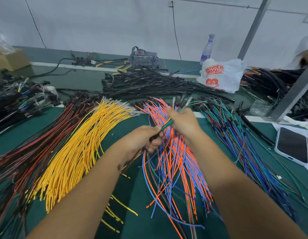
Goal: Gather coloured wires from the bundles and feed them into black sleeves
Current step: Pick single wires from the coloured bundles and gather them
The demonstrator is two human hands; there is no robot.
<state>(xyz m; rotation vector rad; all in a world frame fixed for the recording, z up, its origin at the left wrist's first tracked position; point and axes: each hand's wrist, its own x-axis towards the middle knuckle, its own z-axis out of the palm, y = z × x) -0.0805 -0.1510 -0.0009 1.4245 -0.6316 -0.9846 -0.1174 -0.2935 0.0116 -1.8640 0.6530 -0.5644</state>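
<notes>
Above the green mat, my left hand (146,138) grips a black sleeve (154,137) by its end. My right hand (182,121) pinches a small gathered bunch of coloured wires (167,124); the bunch runs from my right fingers into the sleeve's mouth, and its metal-tipped ends stick out beyond my right hand. Under my hands lies the orange and blue wire bundle (168,169). A yellow wire bundle (84,149) fans out to the left, with a red and dark wire bundle (38,145) beyond it. A pile of black sleeves (146,81) lies at the back.
A phone (294,147) lies at the right on paper. A bundle of blue, green and brown wires (236,135) spreads to the right. A white plastic bag (222,75), a spray bottle (207,49) and a cardboard box (10,59) stand at the back. A metal post (291,99) rises at right.
</notes>
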